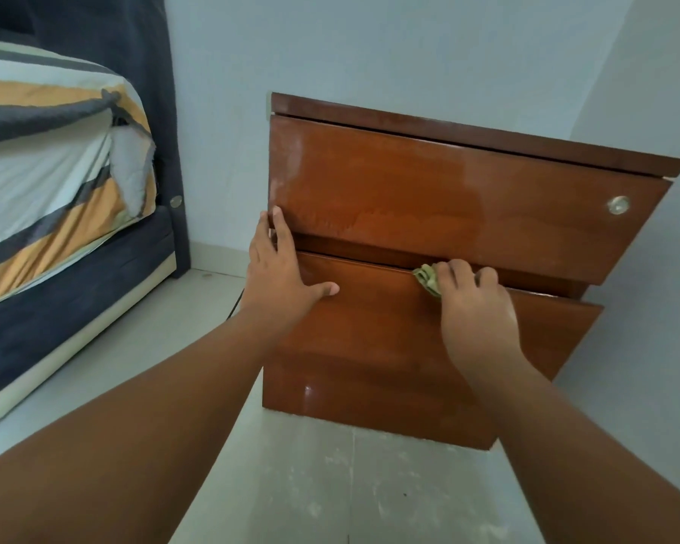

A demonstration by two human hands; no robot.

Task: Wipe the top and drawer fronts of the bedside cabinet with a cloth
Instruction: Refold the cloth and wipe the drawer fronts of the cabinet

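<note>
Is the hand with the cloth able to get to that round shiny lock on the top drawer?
Probably yes. The right hand is at the drawer gap just below, and nothing lies between it and the lock.

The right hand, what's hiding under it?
A green cloth peeks out from under the right hand, pressed at the lower drawer's top edge. Most of the cloth is covered by the fingers.

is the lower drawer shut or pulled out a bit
Pulled out a bit: the lower drawer front stands proud of the upper drawer, with its top edge exposed.
</note>
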